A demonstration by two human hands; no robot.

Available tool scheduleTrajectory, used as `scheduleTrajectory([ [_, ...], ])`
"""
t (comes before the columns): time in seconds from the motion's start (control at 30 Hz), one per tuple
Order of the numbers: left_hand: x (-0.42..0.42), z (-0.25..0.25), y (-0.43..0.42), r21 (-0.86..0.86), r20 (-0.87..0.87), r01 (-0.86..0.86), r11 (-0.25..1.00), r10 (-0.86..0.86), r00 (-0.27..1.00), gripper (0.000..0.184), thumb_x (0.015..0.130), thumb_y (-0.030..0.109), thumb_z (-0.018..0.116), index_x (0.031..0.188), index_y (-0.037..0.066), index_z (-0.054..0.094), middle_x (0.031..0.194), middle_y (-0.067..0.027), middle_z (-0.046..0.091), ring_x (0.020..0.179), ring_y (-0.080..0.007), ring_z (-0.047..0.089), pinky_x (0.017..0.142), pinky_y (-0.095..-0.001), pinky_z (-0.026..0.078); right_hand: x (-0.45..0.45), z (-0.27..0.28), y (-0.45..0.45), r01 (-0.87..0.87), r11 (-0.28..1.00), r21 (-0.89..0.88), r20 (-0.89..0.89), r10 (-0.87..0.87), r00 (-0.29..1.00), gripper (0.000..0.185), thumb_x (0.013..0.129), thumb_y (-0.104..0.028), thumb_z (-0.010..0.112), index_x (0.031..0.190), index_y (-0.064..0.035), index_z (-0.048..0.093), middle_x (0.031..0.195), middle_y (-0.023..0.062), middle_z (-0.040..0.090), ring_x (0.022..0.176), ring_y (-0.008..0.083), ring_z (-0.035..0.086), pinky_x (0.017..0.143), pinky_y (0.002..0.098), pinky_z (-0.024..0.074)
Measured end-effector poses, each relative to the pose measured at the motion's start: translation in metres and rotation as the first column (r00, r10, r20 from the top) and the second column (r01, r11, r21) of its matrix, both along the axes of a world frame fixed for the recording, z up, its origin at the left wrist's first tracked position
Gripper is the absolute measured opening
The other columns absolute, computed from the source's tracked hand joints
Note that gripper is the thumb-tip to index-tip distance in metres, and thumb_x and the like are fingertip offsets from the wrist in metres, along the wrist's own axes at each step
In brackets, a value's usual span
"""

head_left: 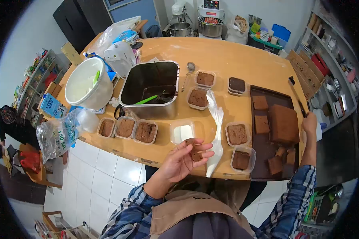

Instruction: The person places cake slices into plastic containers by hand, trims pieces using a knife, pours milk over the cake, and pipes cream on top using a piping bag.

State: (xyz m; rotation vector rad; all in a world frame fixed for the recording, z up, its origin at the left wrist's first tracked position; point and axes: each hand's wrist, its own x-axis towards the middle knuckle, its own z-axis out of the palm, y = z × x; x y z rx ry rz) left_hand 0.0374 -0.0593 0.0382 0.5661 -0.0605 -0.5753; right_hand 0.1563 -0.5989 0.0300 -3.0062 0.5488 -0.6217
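My left hand (181, 159) holds a small piece of brown cake (195, 150) between thumb and fingers, just in front of a clear tub with white cream (183, 133). A filled piping bag (215, 139) lies to its right. At the right, my right hand (309, 122) is closed around the handle of a knife (299, 97), beside a dark tray (263, 173). On that tray are a large cake block (283, 124) and several smaller cut pieces. Cake-filled tubs (238, 134) stand between the bag and the tray.
A steel container (149, 109) with dark sauce and a white bucket (88, 84) stand at the left. Three cake tubs (125, 128) line the front edge. A spoon (190, 67) lies farther back. Another person (14, 125) is at the far left.
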Motion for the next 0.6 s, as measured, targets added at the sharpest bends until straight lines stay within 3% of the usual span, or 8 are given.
scheduleTrajectory([
  [0.23, 0.003, -0.004, -0.007, 0.030, -0.010, -0.025, 0.999, 0.025, 1.000, 0.036, 0.092, 0.021, 0.042, 0.123, 0.002, 0.042, 0.125, -0.0210, 0.047, 0.116, -0.0308, 0.047, 0.097, -0.0377, 0.041, -0.070, 0.078, 0.051, -0.246, 0.969, 0.016, 0.566, 0.194, 0.801, 0.028, 0.084, -0.007, 0.050, 0.108, 0.0073, 0.049, 0.087, 0.0170, 0.057, 0.080, 0.0273, 0.056, 0.073, 0.0350, 0.0433],
  [0.3, 0.004, -0.005, -0.009, 0.032, -0.011, -0.035, 0.999, 0.036, 0.999, 0.036, 0.092, 0.019, 0.042, 0.122, 0.001, 0.042, 0.126, -0.0208, 0.046, 0.118, -0.0307, 0.045, 0.099, -0.0383, 0.039, -0.112, 0.108, 0.112, -0.213, 0.803, 0.556, 0.448, -0.074, 0.891, 0.030, 0.087, -0.008, 0.049, 0.114, 0.0047, 0.047, 0.082, 0.0109, 0.055, 0.069, 0.0148, 0.053, 0.065, 0.0258, 0.0428],
  [0.37, 0.005, -0.004, -0.011, 0.048, -0.005, -0.069, 0.996, 0.070, 0.998, 0.035, 0.091, 0.016, 0.043, 0.123, 0.001, 0.042, 0.127, -0.0209, 0.045, 0.119, -0.0310, 0.044, 0.100, -0.0386, 0.038, -0.150, 0.116, 0.155, -0.472, 0.613, 0.634, 0.459, 0.193, 0.867, 0.030, 0.088, -0.007, 0.048, 0.116, 0.0018, 0.046, 0.078, 0.0072, 0.053, 0.061, 0.0082, 0.048, 0.056, 0.0217, 0.0409],
  [0.43, 0.006, -0.003, -0.012, 0.057, 0.009, -0.099, 0.993, 0.099, 0.995, 0.035, 0.090, 0.014, 0.043, 0.122, 0.001, 0.042, 0.128, -0.0210, 0.044, 0.120, -0.0312, 0.043, 0.100, -0.0388, 0.038, -0.181, 0.109, 0.212, -0.497, 0.397, 0.771, 0.462, 0.189, 0.867, 0.029, 0.087, -0.006, 0.047, 0.116, 0.0002, 0.045, 0.078, 0.0069, 0.053, 0.060, 0.0076, 0.046, 0.053, 0.0222, 0.0408],
  [0.47, 0.006, -0.003, -0.012, 0.060, 0.017, -0.112, 0.992, 0.112, 0.994, 0.035, 0.090, 0.013, 0.043, 0.122, 0.000, 0.042, 0.128, -0.0211, 0.044, 0.120, -0.0314, 0.044, 0.100, -0.0389, 0.038, -0.193, 0.102, 0.246, -0.392, 0.405, 0.826, 0.385, 0.102, 0.917, 0.031, 0.086, -0.004, 0.048, 0.117, -0.0013, 0.043, 0.079, 0.0062, 0.053, 0.059, 0.0077, 0.046, 0.052, 0.0215, 0.0411],
  [0.5, 0.006, -0.002, -0.012, 0.063, 0.028, -0.129, 0.990, 0.128, 0.991, 0.035, 0.090, 0.013, 0.043, 0.122, 0.000, 0.042, 0.128, -0.0212, 0.044, 0.120, -0.0315, 0.044, 0.100, -0.0389, 0.038, -0.206, 0.079, 0.243, -0.453, 0.429, 0.781, 0.313, 0.359, 0.879, 0.037, 0.084, -0.004, 0.049, 0.120, -0.0028, 0.043, 0.080, 0.0054, 0.053, 0.060, 0.0078, 0.046, 0.053, 0.0214, 0.0419],
  [0.53, 0.006, -0.002, -0.011, 0.068, 0.025, -0.139, 0.988, 0.138, 0.990, 0.035, 0.090, 0.012, 0.043, 0.122, 0.000, 0.042, 0.128, -0.0213, 0.044, 0.120, -0.0316, 0.044, 0.100, -0.0391, 0.038, -0.222, 0.059, 0.267, -0.354, 0.354, 0.866, 0.249, 0.308, 0.918, 0.037, 0.084, -0.009, 0.052, 0.119, 0.0004, 0.045, 0.084, 0.0109, 0.057, 0.068, 0.0152, 0.055, 0.055, 0.0259, 0.0453],
  [0.6, 0.006, 0.000, -0.009, 0.077, 0.026, -0.169, 0.983, 0.167, 0.986, 0.035, 0.089, 0.012, 0.043, 0.123, 0.000, 0.042, 0.128, -0.0215, 0.044, 0.119, -0.0318, 0.044, 0.100, -0.0394, 0.038, -0.215, 0.066, 0.302, -0.367, 0.386, 0.846, 0.070, 0.603, 0.795, 0.035, 0.087, -0.014, 0.051, 0.117, 0.0026, 0.048, 0.093, 0.0197, 0.059, 0.083, 0.0276, 0.061, 0.067, 0.0327, 0.0482],
])
